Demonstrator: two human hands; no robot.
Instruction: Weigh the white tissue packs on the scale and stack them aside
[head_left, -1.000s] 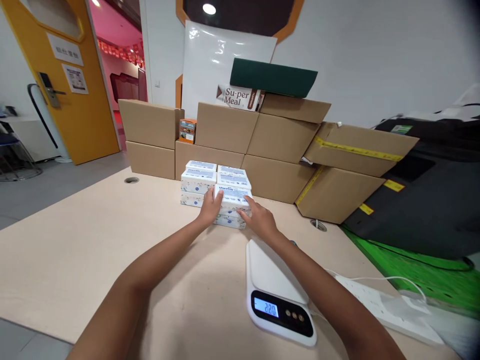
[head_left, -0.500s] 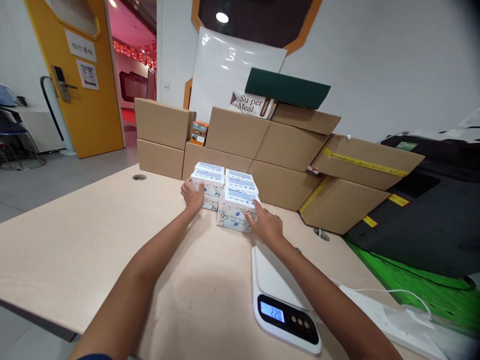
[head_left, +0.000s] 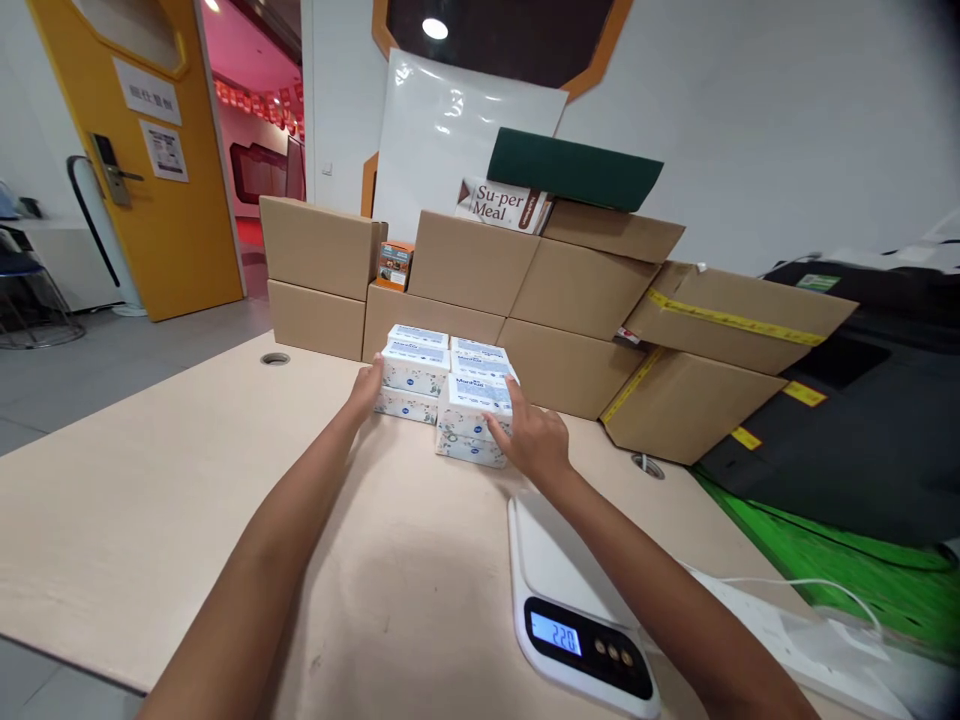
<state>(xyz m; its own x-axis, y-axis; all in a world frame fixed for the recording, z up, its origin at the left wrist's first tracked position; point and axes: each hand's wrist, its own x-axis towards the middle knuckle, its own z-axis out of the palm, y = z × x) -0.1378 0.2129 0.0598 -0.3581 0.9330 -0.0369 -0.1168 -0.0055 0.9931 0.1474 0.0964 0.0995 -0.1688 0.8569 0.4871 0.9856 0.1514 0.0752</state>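
White tissue packs (head_left: 475,408) with blue print and a floral pattern sit in two stacked columns on the table, running back toward the boxes. The left column's front pack (head_left: 411,372) lies on another pack and is set slightly farther back than the right column's front. My left hand (head_left: 365,390) rests along the left side of that column, fingers stretched and partly hidden. At the right column, my right hand (head_left: 538,440) touches the front right corner, thumb at the front face and index finger extended along the side. A white kitchen scale (head_left: 577,590) reading 220 lies below my right forearm.
Cardboard boxes (head_left: 472,262) form a wall behind the packs, with a small orange box (head_left: 394,266) and a Su-per Meal box (head_left: 498,205) on them. Taped boxes (head_left: 694,370) stand at the right. A white power strip (head_left: 757,610) with a cable lies right of the scale.
My left hand has drawn back from the front corner of the left column to its side, uncovering the front faces. The right hand stays at its corner, its thumb slightly higher on the pack.
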